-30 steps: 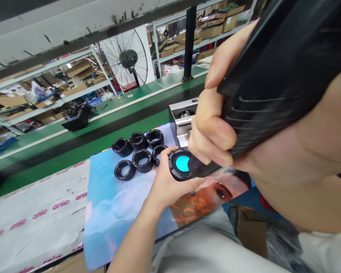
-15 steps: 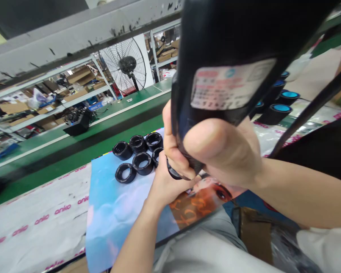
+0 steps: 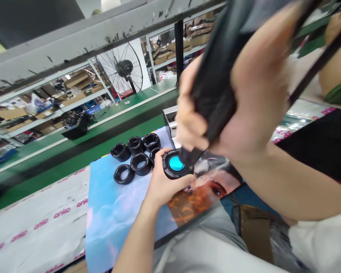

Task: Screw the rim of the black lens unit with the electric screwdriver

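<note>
Right hand (image 3: 244,94), fingers wrapped tight round a black handheld power tool (image 3: 216,83), nozzle at the 3 o'clock rim of a teal-faced black ring (image 3: 174,163); left hand (image 3: 161,185) pinches that ring on the printed sheet (image 3: 113,212); best held level and steady.

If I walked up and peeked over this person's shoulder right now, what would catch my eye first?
Up close, the right hand grips a big black tool whose tip meets a black ring with a bright blue centre, which the left hand holds. Left of it, black rings cluster on a blue poster; a fan stands behind.
</note>
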The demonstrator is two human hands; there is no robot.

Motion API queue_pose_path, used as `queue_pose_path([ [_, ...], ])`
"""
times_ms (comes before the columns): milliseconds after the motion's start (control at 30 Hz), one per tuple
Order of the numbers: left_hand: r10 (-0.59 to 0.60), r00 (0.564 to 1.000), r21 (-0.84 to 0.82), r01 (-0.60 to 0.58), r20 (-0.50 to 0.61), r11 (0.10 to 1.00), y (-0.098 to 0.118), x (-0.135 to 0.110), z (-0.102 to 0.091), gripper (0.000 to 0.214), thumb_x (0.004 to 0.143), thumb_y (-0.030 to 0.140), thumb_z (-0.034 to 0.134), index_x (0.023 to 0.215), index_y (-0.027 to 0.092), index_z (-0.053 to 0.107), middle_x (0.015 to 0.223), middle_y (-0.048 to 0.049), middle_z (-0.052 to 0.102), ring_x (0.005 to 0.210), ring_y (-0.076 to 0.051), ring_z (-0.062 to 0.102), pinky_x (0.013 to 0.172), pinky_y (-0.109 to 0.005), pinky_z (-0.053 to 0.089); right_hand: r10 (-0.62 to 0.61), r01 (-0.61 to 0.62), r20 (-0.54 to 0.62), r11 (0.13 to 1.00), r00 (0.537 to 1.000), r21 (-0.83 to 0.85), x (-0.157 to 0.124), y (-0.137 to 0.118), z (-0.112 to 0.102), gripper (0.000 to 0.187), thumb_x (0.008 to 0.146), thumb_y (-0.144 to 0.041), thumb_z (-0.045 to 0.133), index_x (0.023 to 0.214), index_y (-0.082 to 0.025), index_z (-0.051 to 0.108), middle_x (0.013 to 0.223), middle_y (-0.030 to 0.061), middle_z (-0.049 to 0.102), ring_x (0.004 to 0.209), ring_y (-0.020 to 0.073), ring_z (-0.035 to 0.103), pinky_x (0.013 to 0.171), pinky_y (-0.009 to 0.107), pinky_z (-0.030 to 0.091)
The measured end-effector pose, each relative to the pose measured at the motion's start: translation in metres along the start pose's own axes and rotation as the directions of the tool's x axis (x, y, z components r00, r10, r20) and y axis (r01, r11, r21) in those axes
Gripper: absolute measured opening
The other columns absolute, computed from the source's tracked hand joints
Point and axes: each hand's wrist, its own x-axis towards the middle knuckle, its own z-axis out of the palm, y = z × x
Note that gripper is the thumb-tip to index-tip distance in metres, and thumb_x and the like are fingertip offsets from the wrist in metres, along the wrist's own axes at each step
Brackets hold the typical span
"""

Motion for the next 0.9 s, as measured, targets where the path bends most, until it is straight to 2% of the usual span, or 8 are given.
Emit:
queue_pose_path([
  [67, 0.004, 1.000, 0.013, -0.003, -0.015, 1.000, -0.001, -0.002, 0.001, 0.099, 0.062, 0.043, 0.088, 0.141, 0.011, 0.038, 0.133, -0.0177, 0.061, 0.112, -0.023, 0.065, 0.102, -0.036, 0.052, -0.240, 0.224, -0.216, 0.970, 0.946, -0.094, 0.007, 0.005, -0.017, 0.051, 0.065, -0.041, 0.101, 0.075, -0.018, 0.057, 0.059, -0.0023, 0.051, 0.043, 0.0141, 0.046, 0.036, 0.031, 0.036],
  [133, 0.003, 1.000, 0.033, -0.002, -0.029, 0.999, -0.002, -0.002, 0.001, 0.100, 0.061, 0.043, 0.087, 0.142, 0.011, 0.038, 0.137, -0.0191, 0.059, 0.118, -0.024, 0.063, 0.107, -0.037, 0.049, -0.437, 0.353, -0.340, 0.892, 0.833, -0.283, 0.014, 0.023, -0.042, 0.048, 0.092, -0.049, 0.080, 0.067, -0.018, 0.054, 0.056, 0.0025, 0.043, 0.041, 0.0128, 0.037, 0.036, 0.036, 0.019],
  [167, -0.002, 1.000, 0.032, 0.003, -0.031, 0.999, -0.002, -0.002, 0.001, 0.101, 0.061, 0.044, 0.087, 0.142, 0.011, 0.038, 0.139, -0.0195, 0.058, 0.119, -0.024, 0.062, 0.109, -0.037, 0.048, -0.389, 0.301, -0.289, 0.904, 0.875, -0.303, 0.017, 0.034, -0.056, 0.032, 0.093, -0.036, 0.078, 0.074, -0.018, 0.059, 0.058, 0.0021, 0.048, 0.040, 0.0148, 0.041, 0.035, 0.035, 0.025],
  [333, 0.019, 1.000, -0.023, -0.018, 0.008, 1.000, -0.004, -0.001, 0.000, 0.097, 0.066, 0.040, 0.089, 0.141, 0.012, 0.035, 0.131, -0.0168, 0.062, 0.109, -0.019, 0.068, 0.101, -0.033, 0.054, -0.377, 0.281, -0.345, 0.913, 0.860, -0.297, 0.020, 0.074, -0.096, 0.027, 0.094, -0.027, 0.075, 0.078, -0.019, 0.054, 0.056, -0.0002, 0.051, 0.037, 0.0149, 0.044, 0.032, 0.030, 0.027],
  [700, 0.018, 1.000, -0.043, -0.018, 0.004, 0.999, -0.002, -0.002, 0.001, 0.097, 0.066, 0.039, 0.092, 0.141, 0.011, 0.036, 0.125, -0.0154, 0.065, 0.105, -0.017, 0.070, 0.096, -0.029, 0.056, -0.205, 0.124, -0.370, 0.965, 0.906, -0.232, 0.015, 0.079, -0.104, 0.029, 0.091, -0.033, 0.076, 0.078, -0.017, 0.056, 0.054, 0.0027, 0.051, 0.034, 0.0182, 0.042, 0.028, 0.029, 0.030],
  [800, 0.008, 1.000, -0.022, -0.009, -0.009, 1.000, -0.003, -0.003, 0.002, 0.099, 0.064, 0.041, 0.092, 0.141, 0.012, 0.037, 0.132, -0.0158, 0.061, 0.110, -0.018, 0.067, 0.100, -0.030, 0.054, -0.239, 0.178, -0.326, 0.962, 0.914, -0.208, 0.016, 0.054, -0.084, 0.025, 0.086, -0.034, 0.076, 0.078, -0.017, 0.059, 0.055, 0.0017, 0.051, 0.035, 0.0186, 0.044, 0.028, 0.031, 0.031],
  [867, 0.019, 1.000, -0.014, -0.019, -0.003, 1.000, -0.004, -0.003, 0.002, 0.097, 0.064, 0.040, 0.090, 0.140, 0.013, 0.037, 0.133, -0.0163, 0.060, 0.111, -0.019, 0.065, 0.101, -0.031, 0.053, -0.331, 0.249, -0.445, 0.940, 0.832, -0.233, 0.019, 0.027, -0.059, 0.047, 0.088, -0.056, 0.083, 0.078, -0.017, 0.059, 0.058, 0.0012, 0.045, 0.042, 0.0133, 0.043, 0.036, 0.032, 0.027],
  [900, 0.023, 1.000, -0.014, -0.023, 0.006, 1.000, -0.004, -0.003, 0.002, 0.097, 0.064, 0.041, 0.090, 0.140, 0.012, 0.037, 0.133, -0.0169, 0.060, 0.111, -0.020, 0.065, 0.101, -0.032, 0.052, -0.347, 0.287, -0.365, 0.935, 0.864, -0.208, 0.021, 0.014, -0.044, 0.046, 0.080, -0.052, 0.089, 0.085, -0.017, 0.060, 0.060, 0.0012, 0.049, 0.046, 0.0154, 0.046, 0.037, 0.033, 0.034],
])
